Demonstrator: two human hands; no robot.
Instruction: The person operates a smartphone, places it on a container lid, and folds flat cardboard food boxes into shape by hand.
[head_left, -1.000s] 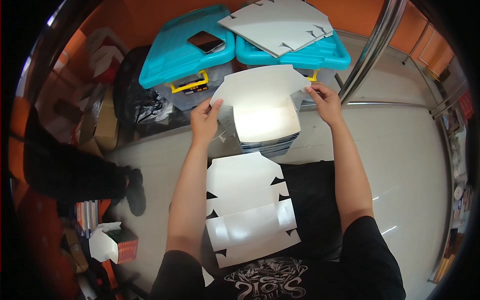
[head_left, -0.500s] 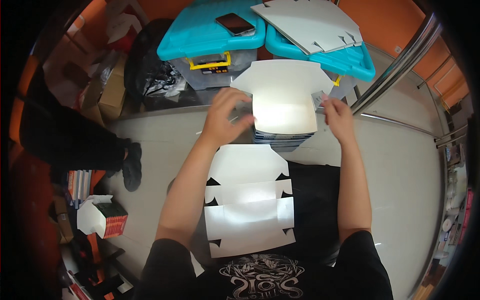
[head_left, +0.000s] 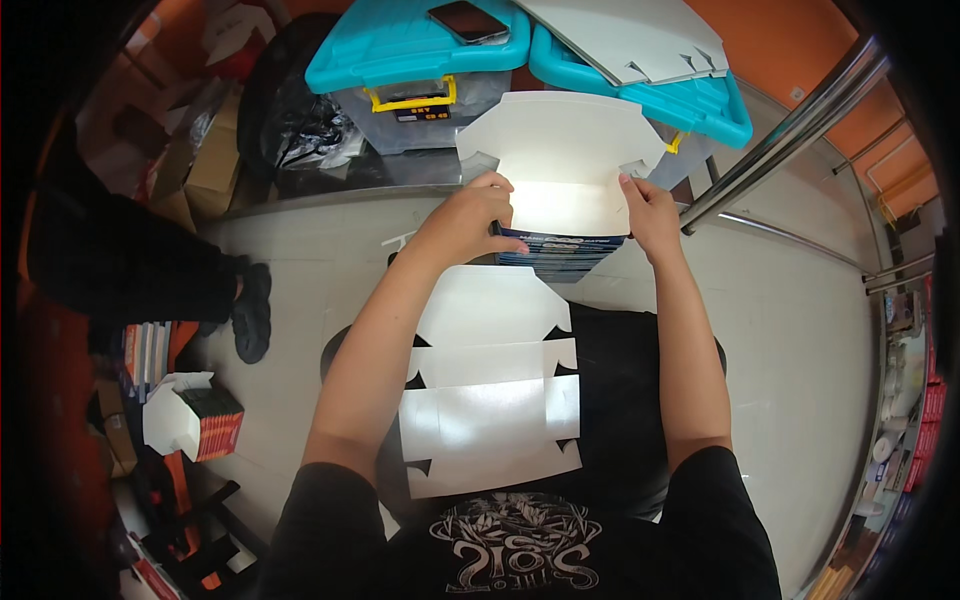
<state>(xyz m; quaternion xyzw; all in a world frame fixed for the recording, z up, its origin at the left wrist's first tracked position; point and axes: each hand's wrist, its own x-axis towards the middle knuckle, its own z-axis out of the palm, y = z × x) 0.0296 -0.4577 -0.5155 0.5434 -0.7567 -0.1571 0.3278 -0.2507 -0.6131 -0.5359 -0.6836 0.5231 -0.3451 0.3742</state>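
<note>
A part-folded cardboard box (head_left: 565, 193), white inside with its wide lid flap standing up at the back, tops a stack of nested dark blue boxes (head_left: 565, 260). My left hand (head_left: 475, 220) grips the box's left side, thumb along the front edge and fingers over the side wall. At the right side, my right hand (head_left: 650, 212) pinches the wall near its top corner, thumb up. Across my lap lies a flat, die-cut box blank (head_left: 490, 385), white face up, with creases and notched corners; neither hand touches it.
Behind the stack stand two clear bins with turquoise lids (head_left: 420, 45), one bearing a phone (head_left: 468, 20), the other flat blanks (head_left: 640, 40). Metal rails (head_left: 790, 140) rise at right. Someone's dark shoe (head_left: 252, 310) and red boxes (head_left: 220, 425) are at left.
My left hand has closed on the box's left side, and my right hand has moved in slightly to the left. The box's side walls now stand more upright. The view has shifted a little.
</note>
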